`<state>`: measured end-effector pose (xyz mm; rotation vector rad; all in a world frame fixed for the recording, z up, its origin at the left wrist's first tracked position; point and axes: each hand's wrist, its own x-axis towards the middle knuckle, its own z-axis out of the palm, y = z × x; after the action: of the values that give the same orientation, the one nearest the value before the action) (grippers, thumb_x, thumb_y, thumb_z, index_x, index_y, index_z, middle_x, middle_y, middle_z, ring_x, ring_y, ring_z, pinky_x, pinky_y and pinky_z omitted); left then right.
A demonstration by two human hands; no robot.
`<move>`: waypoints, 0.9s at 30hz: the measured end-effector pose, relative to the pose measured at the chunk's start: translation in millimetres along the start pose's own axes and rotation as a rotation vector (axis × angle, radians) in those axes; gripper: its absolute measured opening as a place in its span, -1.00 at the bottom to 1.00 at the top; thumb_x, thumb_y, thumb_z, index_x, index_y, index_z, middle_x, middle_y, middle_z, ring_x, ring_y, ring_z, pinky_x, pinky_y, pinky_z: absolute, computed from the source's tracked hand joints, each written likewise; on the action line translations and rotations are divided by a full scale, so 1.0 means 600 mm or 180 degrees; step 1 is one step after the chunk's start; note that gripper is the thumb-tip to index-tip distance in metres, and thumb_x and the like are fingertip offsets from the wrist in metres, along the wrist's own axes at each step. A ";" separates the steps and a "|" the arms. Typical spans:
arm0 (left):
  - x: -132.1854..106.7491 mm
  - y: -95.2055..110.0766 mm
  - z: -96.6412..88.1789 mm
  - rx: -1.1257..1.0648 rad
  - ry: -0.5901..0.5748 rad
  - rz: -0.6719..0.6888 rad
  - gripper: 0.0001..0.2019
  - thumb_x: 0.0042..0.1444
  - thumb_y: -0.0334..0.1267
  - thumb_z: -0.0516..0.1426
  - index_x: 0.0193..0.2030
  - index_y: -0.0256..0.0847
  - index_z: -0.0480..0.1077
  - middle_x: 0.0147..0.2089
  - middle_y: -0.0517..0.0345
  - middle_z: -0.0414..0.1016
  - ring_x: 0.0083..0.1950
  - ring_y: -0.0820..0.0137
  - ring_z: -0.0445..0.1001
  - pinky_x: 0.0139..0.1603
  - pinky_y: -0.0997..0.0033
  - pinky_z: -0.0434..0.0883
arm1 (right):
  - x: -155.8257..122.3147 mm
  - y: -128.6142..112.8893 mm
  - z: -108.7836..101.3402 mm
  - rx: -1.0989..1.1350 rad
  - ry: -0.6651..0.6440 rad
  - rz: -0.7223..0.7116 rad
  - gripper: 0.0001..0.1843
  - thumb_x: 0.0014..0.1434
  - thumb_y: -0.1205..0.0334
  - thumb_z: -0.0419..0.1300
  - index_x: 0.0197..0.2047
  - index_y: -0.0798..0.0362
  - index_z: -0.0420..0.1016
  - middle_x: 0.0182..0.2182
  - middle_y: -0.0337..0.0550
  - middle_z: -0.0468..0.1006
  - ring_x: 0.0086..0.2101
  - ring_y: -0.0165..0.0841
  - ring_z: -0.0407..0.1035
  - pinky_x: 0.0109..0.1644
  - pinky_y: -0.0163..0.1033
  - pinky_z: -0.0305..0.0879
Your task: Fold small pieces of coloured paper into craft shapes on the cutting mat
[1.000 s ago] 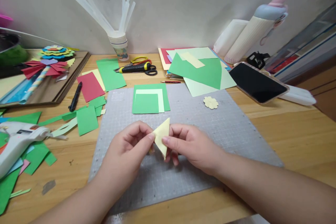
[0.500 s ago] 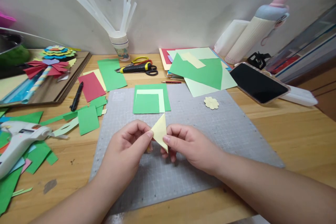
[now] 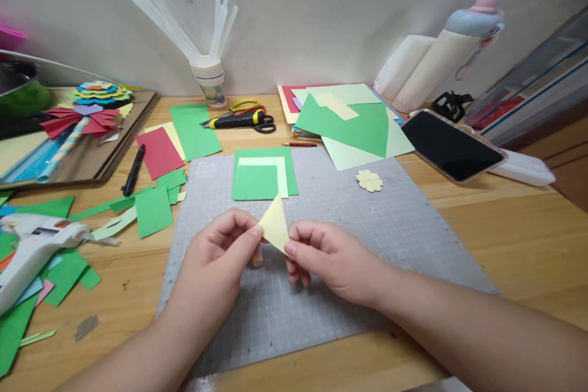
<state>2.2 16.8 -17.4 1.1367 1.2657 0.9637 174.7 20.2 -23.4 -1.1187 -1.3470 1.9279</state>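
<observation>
My left hand (image 3: 219,260) and my right hand (image 3: 331,260) pinch a small pale yellow paper triangle (image 3: 274,224) between them, each holding one lower corner. The triangle is held just above the grey cutting mat (image 3: 367,226), its tip pointing up and away from me. Beyond it on the mat lies a stack of green and light green squares (image 3: 261,173). A small cream paper flower (image 3: 369,180) rests on the mat to the right.
A white glue gun (image 3: 32,248) lies at the left among green paper scraps (image 3: 151,208). Scissors and a cutter (image 3: 243,119) lie near a cup of plastic sticks (image 3: 209,79). Coloured sheets (image 3: 353,122), a phone (image 3: 448,144) and a bottle (image 3: 452,49) stand at the right.
The yellow triangle has turned between my fingers, so its tip now points up instead of up-right, and it looks shorter. Both hands stay in place over the mat.
</observation>
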 end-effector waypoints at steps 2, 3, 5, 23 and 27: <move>0.001 0.000 0.000 -0.0023 0.0005 -0.0002 -0.83 0.13 -0.28 0.12 -0.48 -0.17 0.32 -0.58 0.33 0.31 -0.47 0.49 0.26 -0.38 0.48 0.20 | -0.001 0.001 -0.001 -0.0027 -0.0050 -0.0007 -0.71 0.15 0.06 0.13 -0.48 0.07 0.23 -0.56 -0.30 0.33 -0.55 -0.50 0.23 -0.45 -0.34 0.16; 0.002 0.000 0.000 -0.0026 -0.0002 -0.0007 -0.83 0.13 -0.28 0.12 -0.48 -0.16 0.32 -0.58 0.34 0.31 -0.47 0.49 0.26 -0.38 0.49 0.20 | -0.001 0.001 -0.002 -0.0045 -0.0067 -0.0018 -0.70 0.16 0.06 0.12 -0.48 0.06 0.23 -0.58 -0.31 0.32 -0.55 -0.50 0.22 -0.45 -0.34 0.15; 0.003 -0.001 0.000 -0.0017 -0.0027 -0.0013 -0.84 0.13 -0.27 0.12 -0.48 -0.16 0.32 -0.59 0.34 0.31 -0.47 0.49 0.26 -0.38 0.49 0.20 | -0.002 0.002 -0.003 -0.0083 -0.0043 -0.0053 -0.70 0.15 0.08 0.13 -0.50 0.06 0.22 -0.61 -0.32 0.31 -0.56 -0.49 0.20 -0.44 -0.34 0.13; -0.003 -0.002 0.002 -0.0017 -0.0551 -0.0188 -0.81 0.15 -0.27 0.09 -0.49 -0.20 0.28 -0.53 0.30 0.32 -0.42 0.49 0.26 -0.35 0.51 0.21 | 0.001 0.002 -0.005 0.0553 0.0097 -0.0254 -0.65 0.07 0.02 0.24 -0.50 0.08 0.26 -0.56 -0.28 0.38 -0.55 -0.50 0.24 -0.44 -0.34 0.17; -0.005 0.000 0.007 -0.0385 -0.0673 -0.0189 -0.90 0.11 -0.24 0.16 -0.37 -0.17 0.34 -0.47 0.31 0.40 -0.39 0.50 0.35 -0.33 0.54 0.27 | 0.000 0.002 -0.007 0.0509 0.0143 -0.0301 -0.64 0.06 -0.01 0.25 -0.50 0.08 0.27 -0.56 -0.26 0.42 -0.54 -0.49 0.27 -0.43 -0.34 0.19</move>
<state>6.3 13.6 -16.8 1.0706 1.0515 0.8408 178.1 21.7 -25.4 -0.9972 -1.1779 1.8941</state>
